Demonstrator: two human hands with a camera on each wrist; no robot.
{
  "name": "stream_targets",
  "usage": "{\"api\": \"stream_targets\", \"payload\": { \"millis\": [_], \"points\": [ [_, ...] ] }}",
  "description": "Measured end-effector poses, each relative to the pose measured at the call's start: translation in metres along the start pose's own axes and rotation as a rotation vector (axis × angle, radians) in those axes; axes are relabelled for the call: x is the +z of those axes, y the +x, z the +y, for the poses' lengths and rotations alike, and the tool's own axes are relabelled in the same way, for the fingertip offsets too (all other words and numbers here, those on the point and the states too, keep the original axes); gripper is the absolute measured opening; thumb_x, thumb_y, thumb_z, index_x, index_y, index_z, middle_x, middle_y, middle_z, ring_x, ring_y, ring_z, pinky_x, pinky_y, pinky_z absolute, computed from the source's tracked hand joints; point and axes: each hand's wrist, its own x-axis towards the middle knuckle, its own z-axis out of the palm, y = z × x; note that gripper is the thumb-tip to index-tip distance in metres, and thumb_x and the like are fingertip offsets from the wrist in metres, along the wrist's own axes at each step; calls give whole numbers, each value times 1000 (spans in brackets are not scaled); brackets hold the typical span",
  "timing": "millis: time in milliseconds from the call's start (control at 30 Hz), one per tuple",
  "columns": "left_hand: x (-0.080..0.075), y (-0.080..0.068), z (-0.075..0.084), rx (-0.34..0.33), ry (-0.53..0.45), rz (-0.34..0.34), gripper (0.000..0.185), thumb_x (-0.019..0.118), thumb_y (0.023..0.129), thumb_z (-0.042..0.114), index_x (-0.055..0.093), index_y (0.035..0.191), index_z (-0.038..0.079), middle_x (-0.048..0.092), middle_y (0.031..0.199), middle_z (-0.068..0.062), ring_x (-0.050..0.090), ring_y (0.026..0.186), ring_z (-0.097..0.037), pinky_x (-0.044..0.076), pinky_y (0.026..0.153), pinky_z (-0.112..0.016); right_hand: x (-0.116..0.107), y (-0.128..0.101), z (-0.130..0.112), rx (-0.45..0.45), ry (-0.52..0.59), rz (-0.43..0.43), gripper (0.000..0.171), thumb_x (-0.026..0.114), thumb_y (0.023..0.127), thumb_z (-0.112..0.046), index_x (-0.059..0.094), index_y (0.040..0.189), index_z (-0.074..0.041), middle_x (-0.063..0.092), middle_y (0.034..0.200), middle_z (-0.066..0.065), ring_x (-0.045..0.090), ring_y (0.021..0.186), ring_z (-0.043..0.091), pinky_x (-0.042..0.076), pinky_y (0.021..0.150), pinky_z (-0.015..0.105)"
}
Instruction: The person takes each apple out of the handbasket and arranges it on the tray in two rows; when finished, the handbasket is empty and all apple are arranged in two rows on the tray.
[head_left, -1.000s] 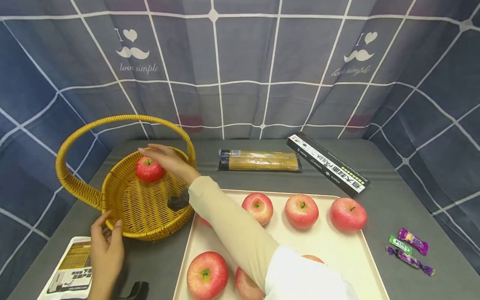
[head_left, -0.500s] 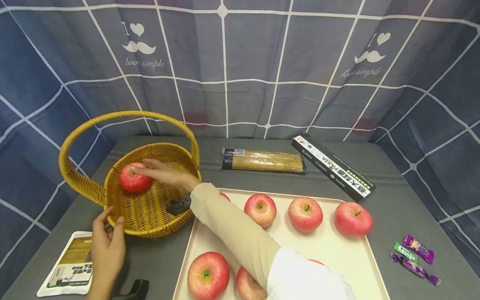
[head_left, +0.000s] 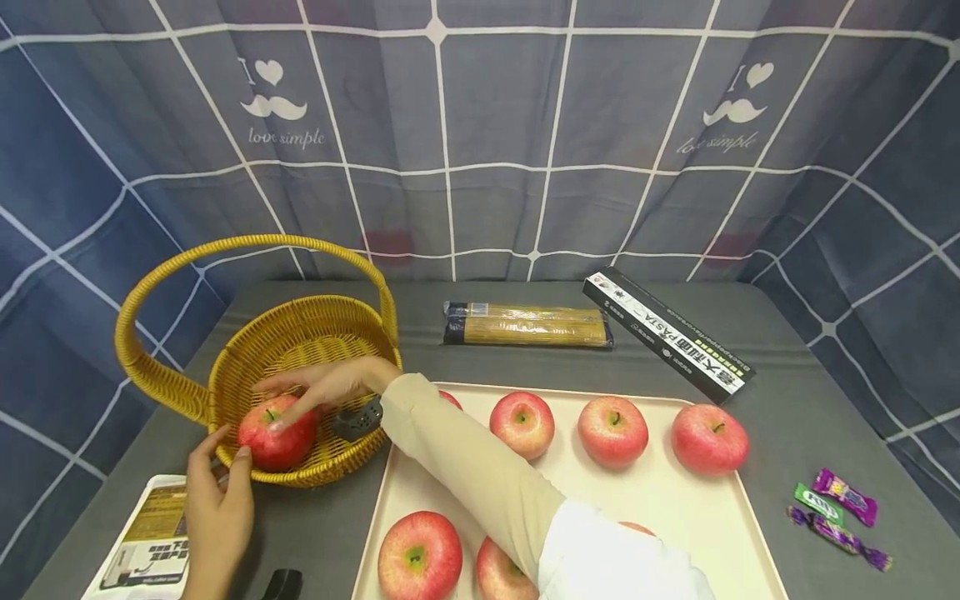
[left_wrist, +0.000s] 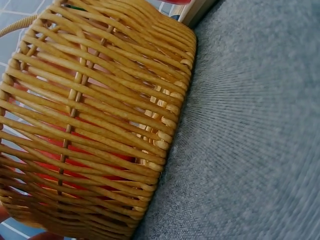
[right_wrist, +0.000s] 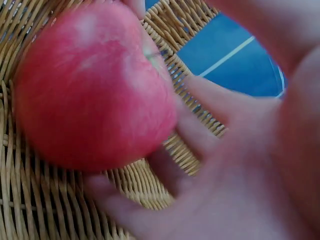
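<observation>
A red apple [head_left: 272,443] [right_wrist: 90,90] lies inside the yellow wicker basket [head_left: 300,305] [right_wrist: 30,210], against its near wall. My right hand [head_left: 270,407] reaches across into the basket, its spread fingers [right_wrist: 200,135] resting on top of the apple. At the basket's near wall my left hand [head_left: 220,450] holds the rim, thumb and fingers curved against the weave. The left wrist view is filled by the basket's outer wall [left_wrist: 100,100], with the apple's red [left_wrist: 75,160] showing through the weave.
A cream tray [head_left: 675,517] to the right holds several more apples [head_left: 612,429]. A spaghetti packet [head_left: 525,325] and a black pasta box [head_left: 667,342] lie behind it. Wrapped candies [head_left: 836,508] sit at the far right, a printed pouch [head_left: 150,542] at the near left.
The apple has moved from the basket's far side to its near wall, with my right hand following on it. My left hand has stayed at the basket's rim.
</observation>
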Motion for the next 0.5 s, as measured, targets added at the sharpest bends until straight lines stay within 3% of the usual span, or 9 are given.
{"api": "stream_targets", "payload": {
  "millis": [100,200,367,500],
  "points": [
    [0,-1,0,7,9,0,43,44,93,17,38,135,8,41,130,-18,34,86,9,28,69,-2,4,-1,-1,38,-66,-118,72,63,78,-4,32,140,-24,41,127,-12,42,109,0,42,90,19],
    [0,0,0,32,0,4,42,43,93,14,39,134,6,41,128,-19,35,86,9,29,69,-1,7,-1,-5,93,-125,-162,71,70,73,-5,40,135,-25,44,116,-13,46,103,2,43,87,19],
    [1,0,0,45,-7,-5,42,43,93,14,38,133,4,40,127,-20,35,87,9,29,70,-1,4,-13,-14,91,-296,-130,67,75,70,-15,47,129,-26,46,115,-14,45,104,1,43,85,17],
    [0,-1,0,-2,35,-16,43,43,93,18,38,134,7,40,129,-20,33,87,7,28,70,-5,2,-43,-28,54,-421,-63,65,75,70,-25,47,129,-28,45,118,-16,43,106,-2,43,84,14]
  ]
}}
